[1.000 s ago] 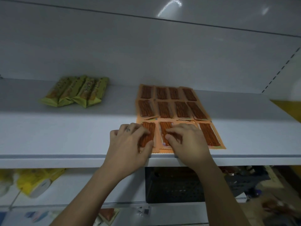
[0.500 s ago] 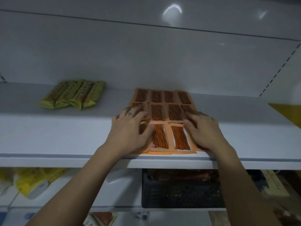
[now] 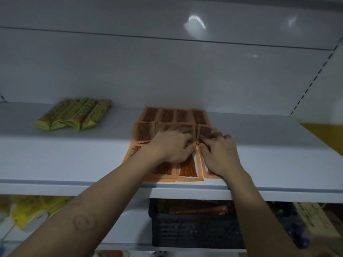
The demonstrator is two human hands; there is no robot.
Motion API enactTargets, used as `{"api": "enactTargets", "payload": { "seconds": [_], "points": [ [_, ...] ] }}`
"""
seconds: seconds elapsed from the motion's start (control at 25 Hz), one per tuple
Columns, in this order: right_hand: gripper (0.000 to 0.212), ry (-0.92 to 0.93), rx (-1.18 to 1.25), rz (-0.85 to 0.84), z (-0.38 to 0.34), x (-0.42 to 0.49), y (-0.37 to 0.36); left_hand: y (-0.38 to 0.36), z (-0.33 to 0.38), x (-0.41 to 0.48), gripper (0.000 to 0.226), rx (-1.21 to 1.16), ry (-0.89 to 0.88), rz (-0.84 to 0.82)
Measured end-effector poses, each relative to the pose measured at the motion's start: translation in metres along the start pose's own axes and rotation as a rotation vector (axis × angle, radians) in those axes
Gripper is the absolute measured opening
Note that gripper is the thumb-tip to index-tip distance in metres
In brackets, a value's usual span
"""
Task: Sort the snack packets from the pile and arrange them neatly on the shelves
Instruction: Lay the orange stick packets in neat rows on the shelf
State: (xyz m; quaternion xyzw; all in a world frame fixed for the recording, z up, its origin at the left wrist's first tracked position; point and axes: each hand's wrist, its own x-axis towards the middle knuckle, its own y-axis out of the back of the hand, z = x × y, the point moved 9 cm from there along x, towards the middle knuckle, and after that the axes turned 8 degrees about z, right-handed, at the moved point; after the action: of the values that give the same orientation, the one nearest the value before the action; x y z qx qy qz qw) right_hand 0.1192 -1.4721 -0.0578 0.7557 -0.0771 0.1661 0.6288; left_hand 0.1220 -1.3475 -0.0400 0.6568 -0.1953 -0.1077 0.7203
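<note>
Several orange snack packets [image 3: 168,115] with red-brown sticks lie flat in three rows on the white shelf [image 3: 65,160]. My left hand [image 3: 171,146] rests palm down on the middle of the grid, fingers pressing on packets of the middle row. My right hand [image 3: 220,153] lies just beside it on the right columns, fingertips bent onto a middle-row packet [image 3: 205,131]. Both hands touch packets without lifting any. One front-row packet [image 3: 188,166] shows between my wrists; its neighbours are partly hidden under my hands.
Several green-yellow packets [image 3: 74,115] lie side by side at the shelf's back left. Below the shelf stands a dark crate [image 3: 194,230] holding more packets. Yellow bags [image 3: 31,210] sit on the lower shelf at left. A yellow panel [image 3: 323,132] is at the right.
Both hands have moved from the front row and the grid's outer edges inward and further back, onto the middle row. The camera has come closer to the shelf.
</note>
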Motion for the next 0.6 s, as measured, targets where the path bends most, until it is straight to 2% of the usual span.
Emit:
{"api": "enactTargets", "payload": {
  "seconds": [0.28, 0.4, 0.6],
  "points": [
    [0.041, 0.049, 0.042, 0.005, 0.000, 0.000, 0.003, -0.012, -0.006, -0.003, 0.052, -0.037, 0.053, -0.022],
    [0.041, 0.028, 0.163, 0.049, 0.007, -0.011, 0.027, 0.001, -0.006, -0.027, 0.054, -0.108, 0.057, 0.049],
    [0.048, 0.148, 0.161, -0.046, -0.013, -0.051, 0.034, 0.009, -0.014, -0.083, 0.070, -0.086, 0.046, 0.131]
  ]
}}
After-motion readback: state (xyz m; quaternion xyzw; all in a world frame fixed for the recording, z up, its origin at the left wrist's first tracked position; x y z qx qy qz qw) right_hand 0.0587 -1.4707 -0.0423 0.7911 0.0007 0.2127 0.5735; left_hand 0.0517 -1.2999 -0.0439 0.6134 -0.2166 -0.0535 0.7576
